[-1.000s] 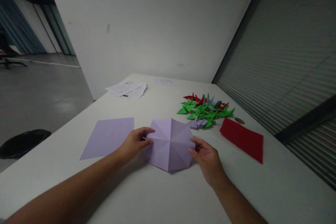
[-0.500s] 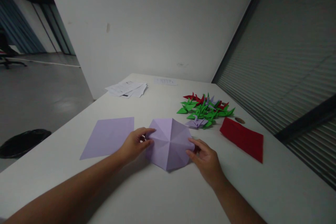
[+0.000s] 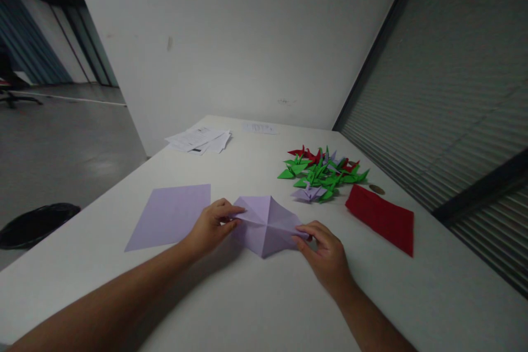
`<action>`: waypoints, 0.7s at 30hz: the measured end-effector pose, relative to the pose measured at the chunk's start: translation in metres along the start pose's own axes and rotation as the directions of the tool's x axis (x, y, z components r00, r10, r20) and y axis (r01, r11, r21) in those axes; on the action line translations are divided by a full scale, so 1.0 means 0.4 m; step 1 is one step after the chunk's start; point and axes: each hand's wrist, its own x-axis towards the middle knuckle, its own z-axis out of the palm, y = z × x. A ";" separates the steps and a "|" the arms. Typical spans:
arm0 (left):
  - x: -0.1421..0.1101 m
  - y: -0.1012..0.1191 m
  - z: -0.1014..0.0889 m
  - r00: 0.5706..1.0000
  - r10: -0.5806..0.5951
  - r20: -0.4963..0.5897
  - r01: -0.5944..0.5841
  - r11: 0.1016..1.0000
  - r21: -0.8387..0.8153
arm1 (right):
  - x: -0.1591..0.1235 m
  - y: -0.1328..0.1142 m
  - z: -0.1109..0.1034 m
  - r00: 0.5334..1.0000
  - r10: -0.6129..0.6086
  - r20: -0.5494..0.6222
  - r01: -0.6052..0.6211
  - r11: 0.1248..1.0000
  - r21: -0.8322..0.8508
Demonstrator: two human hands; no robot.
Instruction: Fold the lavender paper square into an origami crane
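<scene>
Now I see my left hand (image 3: 212,225) and right hand (image 3: 325,250) each pinching an opposite corner of a creased lilac origami sheet (image 3: 266,225), mid-table (image 3: 247,297), between a flat lilac sheet (image 3: 171,214) and red paper (image 3: 381,219).

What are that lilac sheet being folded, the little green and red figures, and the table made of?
The creased lilac sheet, pinched by the left hand and right hand, looks like thin matte paper: sharp fold lines radiate from its middle. The pile of folded figures seems the same paper, given its crisp points. The table is smooth and white with a faint sheen, perhaps laminate; the view cannot settle it.
</scene>
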 end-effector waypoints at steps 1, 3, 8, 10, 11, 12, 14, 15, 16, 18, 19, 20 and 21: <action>0.000 0.002 0.000 1.000 0.003 -0.002 -0.003 1.000 -0.007 | 0.001 -0.002 0.000 1.000 -0.008 -0.002 0.008 1.000 0.003; 0.001 0.007 0.000 1.000 0.009 -0.009 -0.009 1.000 -0.015 | 0.003 -0.004 -0.001 1.000 -0.020 0.000 0.020 1.000 0.011; -0.001 0.008 0.001 0.998 0.021 -0.055 -0.020 0.999 0.027 | -0.001 -0.012 -0.004 0.999 -0.033 0.001 0.033 0.999 -0.008; -0.003 0.007 0.002 0.997 0.029 -0.066 -0.026 0.998 0.051 | -0.002 -0.016 -0.004 0.999 -0.037 -0.013 0.037 0.999 -0.035; -0.004 0.008 0.002 0.997 0.034 -0.071 -0.030 0.998 0.064 | -0.002 -0.018 -0.004 0.999 -0.043 -0.018 0.042 0.998 -0.043; -0.004 0.010 0.003 0.996 0.040 -0.076 -0.034 0.996 0.078 | -0.002 -0.021 -0.004 0.999 -0.050 -0.020 0.049 0.998 -0.046; -0.005 0.016 0.003 0.994 0.063 -0.087 -0.053 0.992 0.113 | 0.000 -0.025 -0.002 0.998 -0.068 -0.010 0.067 0.997 -0.035; -0.005 0.020 0.003 0.993 0.080 -0.090 -0.068 0.989 0.128 | 0.001 -0.027 0.000 0.997 -0.075 0.001 0.075 0.997 -0.024; -0.005 0.024 0.003 0.991 0.097 -0.090 -0.084 0.987 0.140 | 0.003 -0.030 0.002 0.997 -0.078 0.014 0.078 0.997 -0.011; -0.004 0.033 0.002 0.990 0.122 -0.075 -0.110 0.982 0.152 | 0.006 -0.035 0.005 0.996 -0.078 0.048 0.077 0.997 0.012; -0.003 0.036 0.002 0.990 0.128 -0.061 -0.118 0.982 0.151 | 0.007 -0.037 0.006 0.995 -0.078 0.063 0.077 0.997 0.021; -0.003 0.038 0.002 0.991 0.130 -0.043 -0.122 0.982 0.147 | 0.008 -0.039 0.007 0.994 -0.080 0.075 0.078 0.997 0.028; -0.002 0.040 0.002 0.991 0.130 -0.022 -0.126 0.982 0.140 | 0.009 -0.041 0.008 0.993 -0.085 0.084 0.082 0.996 0.034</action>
